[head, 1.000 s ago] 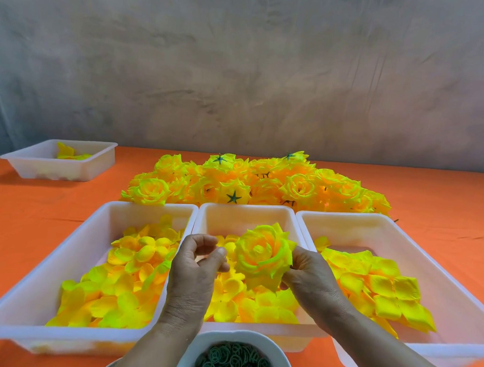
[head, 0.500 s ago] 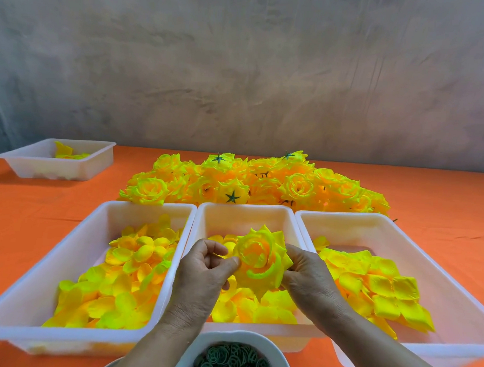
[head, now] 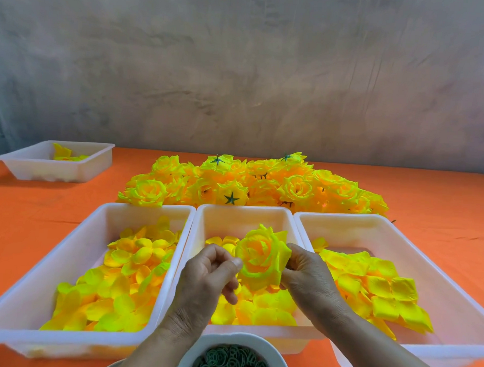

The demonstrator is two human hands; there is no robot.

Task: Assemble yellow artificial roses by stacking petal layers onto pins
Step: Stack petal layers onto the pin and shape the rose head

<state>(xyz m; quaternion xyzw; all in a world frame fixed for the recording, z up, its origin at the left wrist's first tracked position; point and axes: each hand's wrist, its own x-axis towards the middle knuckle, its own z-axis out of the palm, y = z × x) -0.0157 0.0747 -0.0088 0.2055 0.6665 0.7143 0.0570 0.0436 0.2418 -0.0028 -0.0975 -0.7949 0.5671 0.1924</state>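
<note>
Settling the petals: I'd steady the rose (head: 262, 256) from behind and ease its outer petals (head: 258, 281) round evenly, no tugging.
The right hand (head: 306, 272) grips the rose from behind, fingers curled under it. The left hand (head: 206, 273) is curled, thumb meeting forefinger at its left edge; nipping a petal or not, I can't tell. The rose hangs over the middle tray (head: 242, 220); its pin is hidden.

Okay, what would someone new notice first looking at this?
Probably the yellow fabric rose gripped by the right hand over the middle white plastic tray, the left hand curled beside it. Behind it, a heap of finished yellow roses lies on the orange tablecloth.
</note>
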